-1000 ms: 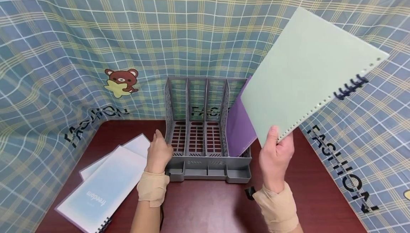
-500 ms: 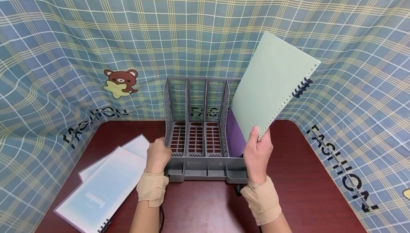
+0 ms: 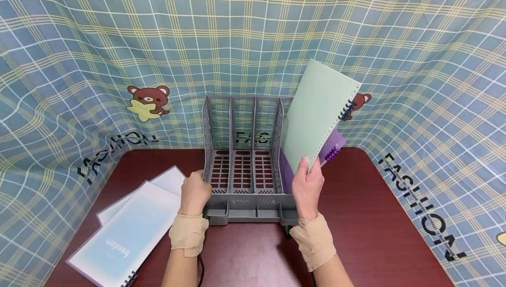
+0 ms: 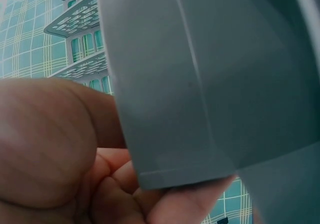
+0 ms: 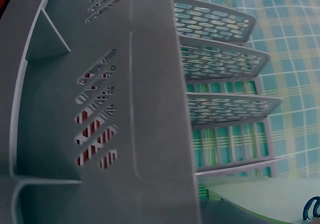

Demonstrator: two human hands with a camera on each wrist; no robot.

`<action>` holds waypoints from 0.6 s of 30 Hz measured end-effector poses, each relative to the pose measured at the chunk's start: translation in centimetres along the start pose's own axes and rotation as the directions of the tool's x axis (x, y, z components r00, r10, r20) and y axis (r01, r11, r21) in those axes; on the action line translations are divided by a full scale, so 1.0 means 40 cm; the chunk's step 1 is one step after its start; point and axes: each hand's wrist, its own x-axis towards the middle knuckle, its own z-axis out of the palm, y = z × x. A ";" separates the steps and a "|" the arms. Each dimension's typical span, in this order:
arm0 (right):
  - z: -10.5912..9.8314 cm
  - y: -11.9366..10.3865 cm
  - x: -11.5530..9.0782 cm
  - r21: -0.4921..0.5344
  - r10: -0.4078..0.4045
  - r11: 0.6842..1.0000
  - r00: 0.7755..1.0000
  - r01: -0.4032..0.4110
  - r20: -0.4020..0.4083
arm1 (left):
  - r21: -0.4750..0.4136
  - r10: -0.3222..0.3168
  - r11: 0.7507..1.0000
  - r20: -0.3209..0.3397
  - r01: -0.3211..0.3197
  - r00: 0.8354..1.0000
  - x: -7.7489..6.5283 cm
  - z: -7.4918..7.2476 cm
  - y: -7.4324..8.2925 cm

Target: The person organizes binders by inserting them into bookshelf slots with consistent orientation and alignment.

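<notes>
My right hand [image 3: 308,190] pinches a pale green loose-leaf notebook [image 3: 320,111] by its lower corner, thumb on the cover. The notebook tilts over the rightmost slot of a grey desk file organizer [image 3: 249,201]. Behind it, a purple notebook [image 3: 334,144] leans in that same slot, partly covered. At the organizer's front left corner, my left hand [image 3: 195,192] grips the side. The left wrist view shows thumb and fingers on either side of the grey wall [image 4: 160,83]. In the right wrist view, the green notebook [image 5: 270,194] appears at the lower right, beside the dividers.
Two pale blue-white notebooks [image 3: 128,234] overlap on the dark red table [image 3: 367,217] at the left, the upper one reading "freedom". Three slots left of the purple notebook show bare grid floors. A plaid curtain [image 3: 253,28] surrounds the back and sides.
My right hand has carried the green notebook leftward and lower, over the rightmost slot, now overlapping the purple one. My left fingers, extended earlier, have curled onto the organizer's side.
</notes>
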 end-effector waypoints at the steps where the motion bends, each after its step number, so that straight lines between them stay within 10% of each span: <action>1: 0.005 0.003 0.000 0.000 -0.001 1.000 1.000 0.001 0.002 | -0.002 0.000 1.000 0.000 0.000 1.000 0.000 -0.001 0.001; 18: 0.041 0.044 -0.029 -0.108 0.081 0.991 0.995 -0.076 0.050 | -0.016 -0.014 1.000 0.013 0.014 1.000 0.000 -0.002 0.002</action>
